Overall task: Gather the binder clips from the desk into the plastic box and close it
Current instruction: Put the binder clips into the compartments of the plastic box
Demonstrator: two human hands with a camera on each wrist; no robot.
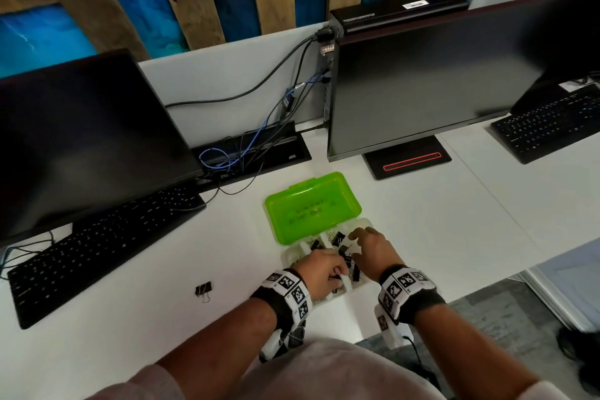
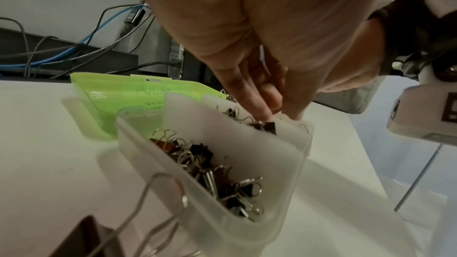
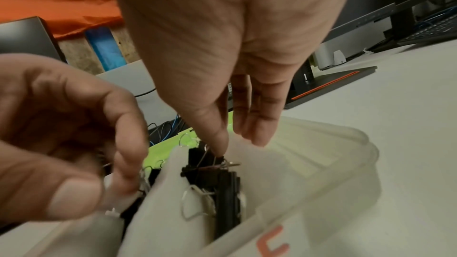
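Observation:
The translucent plastic box [image 1: 288, 257] lies open on the white desk, its green lid [image 1: 311, 208] folded back. Black binder clips [image 2: 210, 173] fill its near compartment, and more [image 3: 222, 187] lie behind a white divider [image 2: 197, 120]. My left hand [image 1: 324, 269] reaches into the box with fingers curled. Its thumb and fingertips [image 2: 274, 116] pinch at a black clip [image 2: 265, 126]. My right hand [image 1: 360, 243] hovers over the box with fingers straight and pointing down. One tip of the right hand [image 3: 237, 140] touches a clip's wire handle. A loose clip [image 1: 204, 289] lies on the desk left of the box.
A keyboard [image 1: 97, 247] and monitor [image 1: 81, 140] stand at left, a second monitor [image 1: 438, 84] on its stand behind the box, another keyboard [image 1: 548, 127] at far right. A cable tray [image 1: 250, 153] sits at the back. The desk's front edge runs just below my wrists.

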